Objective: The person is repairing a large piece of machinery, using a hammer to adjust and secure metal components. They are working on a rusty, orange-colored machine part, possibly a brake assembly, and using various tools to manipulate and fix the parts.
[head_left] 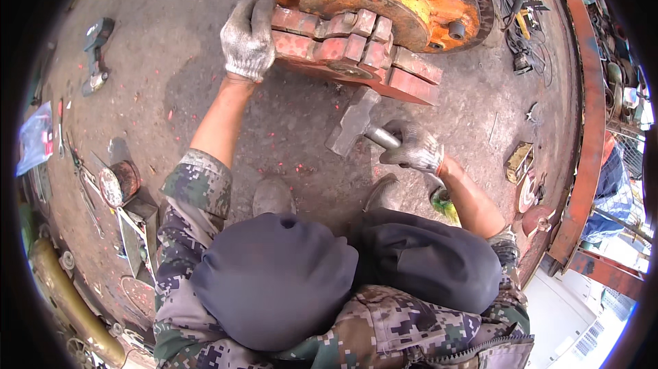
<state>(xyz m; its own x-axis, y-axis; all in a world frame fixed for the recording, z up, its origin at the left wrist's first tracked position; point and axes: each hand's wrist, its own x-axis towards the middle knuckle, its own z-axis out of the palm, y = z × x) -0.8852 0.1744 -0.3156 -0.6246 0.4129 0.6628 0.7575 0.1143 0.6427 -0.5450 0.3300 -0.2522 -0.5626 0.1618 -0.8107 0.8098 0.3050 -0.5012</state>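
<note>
- One red notched steel block (pixel 332 50) is clamped at its end by the left hand (pixel 248 37).
- The sledgehammer (pixel 354 122) is gripped by its handle in the right hand (pixel 413 145).
- Ahead of the right hand, the block is best steadied, left fingers clear of blows.

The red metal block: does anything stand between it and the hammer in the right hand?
Nothing visible stands between the hammer in the right hand and the near side of the red metal block. The left hand is at the block's left end, away from the hammer.
</note>
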